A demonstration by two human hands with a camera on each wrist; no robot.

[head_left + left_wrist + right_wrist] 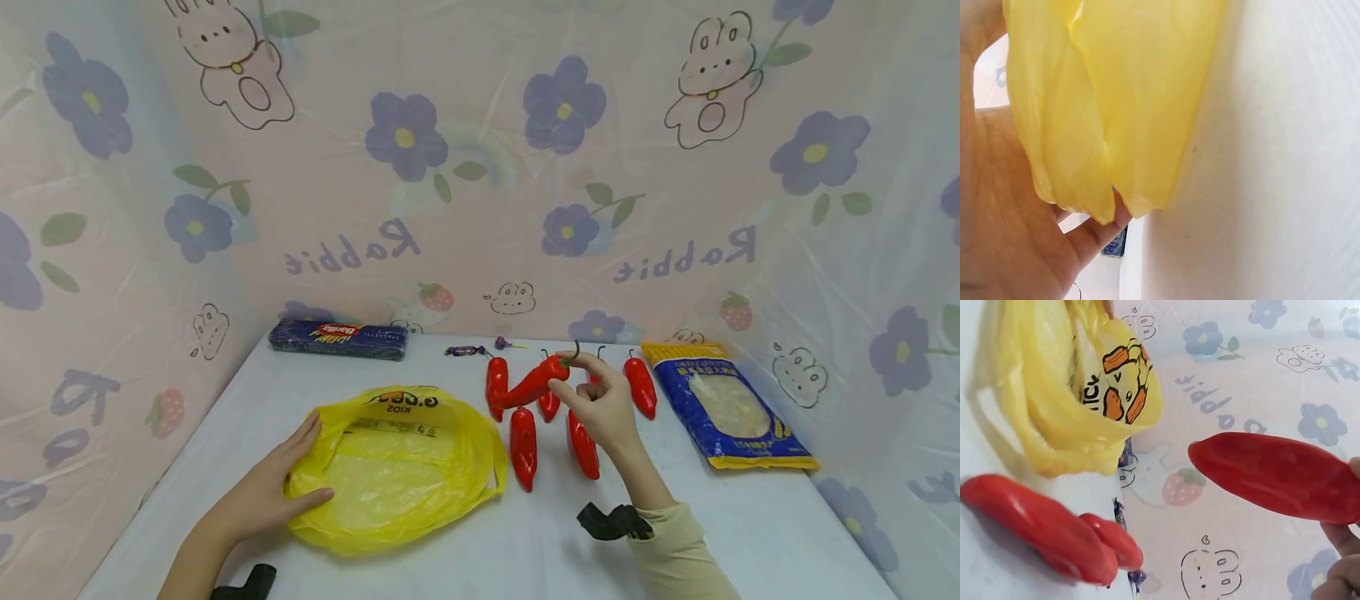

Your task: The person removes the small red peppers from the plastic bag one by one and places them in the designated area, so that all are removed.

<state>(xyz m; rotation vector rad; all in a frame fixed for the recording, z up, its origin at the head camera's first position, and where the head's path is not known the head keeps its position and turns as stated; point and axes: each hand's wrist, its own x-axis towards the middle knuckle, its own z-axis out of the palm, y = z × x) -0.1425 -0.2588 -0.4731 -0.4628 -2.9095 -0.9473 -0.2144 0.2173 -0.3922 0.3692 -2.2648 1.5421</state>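
My left hand (270, 479) holds the left side of a yellow plastic bag (322, 533), thumb and fingers spread apart at its rim. The bag lies with its mouth wide, and printing shows inside. Above the table, my right hand (603, 404) pinches a red chili pepper (534, 383) near its green stem, its tip pointing left toward the bag. In the right wrist view that pepper (1272, 475) hangs level in the fingers. Several more red peppers (523, 450) lie on the table right of the bag, some partly hidden behind the right hand.
A dark blue spaghetti pack (337, 340) lies at the back left. Wrapped candy (465, 351) and a purple lollipop (501, 342) are at the back edge. To the right lies a blue and yellow food packet (731, 404). A printed curtain (480, 275) surrounds the table.
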